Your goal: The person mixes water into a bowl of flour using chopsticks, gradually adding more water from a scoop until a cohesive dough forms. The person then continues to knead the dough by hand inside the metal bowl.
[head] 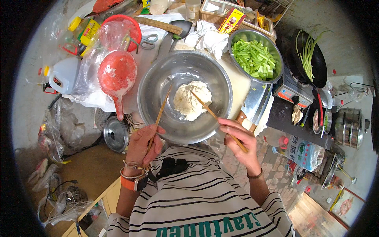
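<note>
A large stainless steel bowl (204,130) stands in front of me with a rough lump of dough (189,103) in its middle and floury smears on its inner wall. My left hand (147,140) grips one wooden chopstick (162,109), whose floury tip is over the bowl, left of the dough. In my right hand (239,139) is a second wooden chopstick (204,105); its tip meets the top of the dough. Both hands are at the bowl's near rim, one on each side.
At left lies a flour-coated red scoop (117,71). Chopped green stalks fill a metal bowl (279,71) at right, near a cleaver (257,100). Beyond are a wok (321,68) and stove (296,89). Scissors (148,41) and a red colander (137,32) lie at the back.
</note>
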Available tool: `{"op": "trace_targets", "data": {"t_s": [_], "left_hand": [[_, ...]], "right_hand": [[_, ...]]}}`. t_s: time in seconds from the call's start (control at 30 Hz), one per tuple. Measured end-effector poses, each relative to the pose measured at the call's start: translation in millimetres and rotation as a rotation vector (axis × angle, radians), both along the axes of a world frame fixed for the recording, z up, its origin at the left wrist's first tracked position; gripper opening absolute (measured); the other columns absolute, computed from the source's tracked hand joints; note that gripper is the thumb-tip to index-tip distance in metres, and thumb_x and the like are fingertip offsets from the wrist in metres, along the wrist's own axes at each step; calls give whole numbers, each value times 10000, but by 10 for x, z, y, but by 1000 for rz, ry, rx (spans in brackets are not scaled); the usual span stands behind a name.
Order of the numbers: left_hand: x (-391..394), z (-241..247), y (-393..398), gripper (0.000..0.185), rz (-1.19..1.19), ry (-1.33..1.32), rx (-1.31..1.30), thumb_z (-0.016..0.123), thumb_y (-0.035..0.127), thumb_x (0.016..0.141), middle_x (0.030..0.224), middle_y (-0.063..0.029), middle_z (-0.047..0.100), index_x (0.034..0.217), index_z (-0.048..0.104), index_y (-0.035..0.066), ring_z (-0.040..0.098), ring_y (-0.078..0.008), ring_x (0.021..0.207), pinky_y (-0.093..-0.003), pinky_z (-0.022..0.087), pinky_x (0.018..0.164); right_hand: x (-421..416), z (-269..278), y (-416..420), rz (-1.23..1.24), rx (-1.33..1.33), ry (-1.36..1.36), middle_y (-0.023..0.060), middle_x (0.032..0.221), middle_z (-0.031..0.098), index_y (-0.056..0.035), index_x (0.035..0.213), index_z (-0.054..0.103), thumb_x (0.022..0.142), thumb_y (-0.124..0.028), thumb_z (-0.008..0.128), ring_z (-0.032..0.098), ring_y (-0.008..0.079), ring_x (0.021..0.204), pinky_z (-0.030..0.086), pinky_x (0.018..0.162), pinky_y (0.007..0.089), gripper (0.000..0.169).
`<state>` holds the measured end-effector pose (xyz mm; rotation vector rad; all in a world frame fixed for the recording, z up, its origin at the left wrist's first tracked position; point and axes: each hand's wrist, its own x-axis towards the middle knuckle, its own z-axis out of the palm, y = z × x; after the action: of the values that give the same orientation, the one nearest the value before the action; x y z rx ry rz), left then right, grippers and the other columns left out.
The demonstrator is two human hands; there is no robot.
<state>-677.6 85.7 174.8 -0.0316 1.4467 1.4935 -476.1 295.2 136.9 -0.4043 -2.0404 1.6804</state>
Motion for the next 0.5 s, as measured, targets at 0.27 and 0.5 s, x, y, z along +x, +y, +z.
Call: {"op": "trace_targets", "data": {"t_s": [0.27,0.5], "left_hand": [[59,-54,-1,318,5,-17,38,404,235,979,513,-61,532,933,576,-27,295,-56,269,-203,227,292],[73,-89,5,309,-7,-33,39,412,234,976,516,-64,538,937,578,-24,304,-53,267,-199,209,280]], "right_hand": [[62,298,10,20,51,-152,142,1175,576,-8,1042,638,814,71,553,582,238,1027,467,854,312,256],[210,394,71,-32,78,-206,143,1145,601,1,1020,643,812,64,586,584,217,1043,486,845,300,224]]}}
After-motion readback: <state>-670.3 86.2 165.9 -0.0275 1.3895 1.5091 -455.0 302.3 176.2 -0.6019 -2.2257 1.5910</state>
